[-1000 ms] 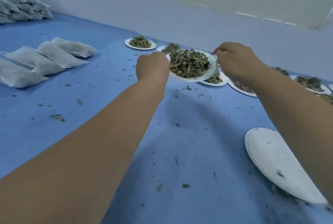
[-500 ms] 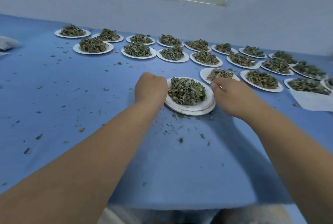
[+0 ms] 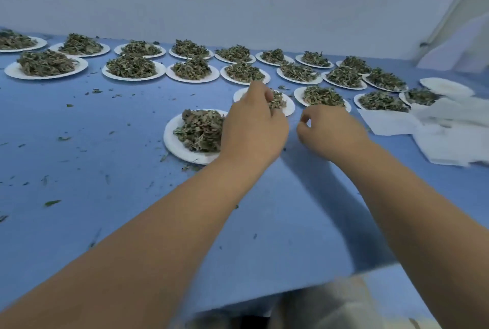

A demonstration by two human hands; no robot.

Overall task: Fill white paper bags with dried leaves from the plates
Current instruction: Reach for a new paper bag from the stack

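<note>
Your left hand [image 3: 254, 130] hovers over 1 round white paper plate [image 3: 174, 143] of crumbly dried leaves [image 3: 201, 130], grip unclear; your right hand [image 3: 330, 130] curls loosely, empty.

Blue tabletop [image 3: 79, 170] below pale wall [image 3: 344, 11]

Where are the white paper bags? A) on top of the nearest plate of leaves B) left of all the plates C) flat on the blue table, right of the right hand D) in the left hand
C: the white paper bags lie flat on the blue table, to the right of the right hand, and neither hand touches them.
</note>
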